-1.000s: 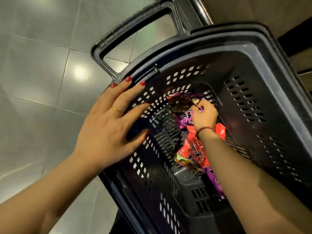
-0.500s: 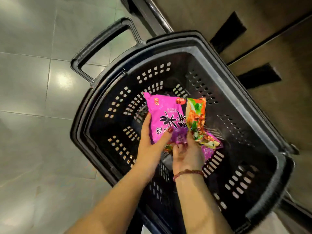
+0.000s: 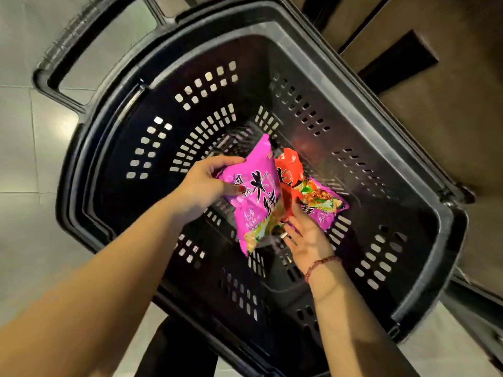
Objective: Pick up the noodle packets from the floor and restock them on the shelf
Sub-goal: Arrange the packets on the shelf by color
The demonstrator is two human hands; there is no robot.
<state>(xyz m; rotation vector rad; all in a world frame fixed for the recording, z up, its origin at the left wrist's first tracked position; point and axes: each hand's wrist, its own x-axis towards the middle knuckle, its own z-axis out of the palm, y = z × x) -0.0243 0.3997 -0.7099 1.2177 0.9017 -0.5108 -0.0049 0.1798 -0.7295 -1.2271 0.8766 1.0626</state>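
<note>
Noodle packets (image 3: 268,202), judged light, soft and slippery, are held inside the basket (image 3: 272,31): the pink packet (image 3: 253,186) is pinched at its side seam by the left hand (image 3: 206,186), the red packet (image 3: 290,167) is touched by the right hand (image 3: 306,239), grip unclear, so crimped edges are best taken

Inside a basket (image 3: 70,186) standing on the floor (image 3: 24,148), the left hand (image 3: 201,186) grips the left edge of one noodle packet (image 3: 255,197). A second packet (image 3: 290,167) sits just to its right, and a third packet (image 3: 324,205) lies farther right, partly beneath the second. The right hand (image 3: 304,240) meets their near ends from below. The basket's handle (image 3: 58,39) juts out at far left; a store fixture (image 3: 449,131) stands behind, at right.
</note>
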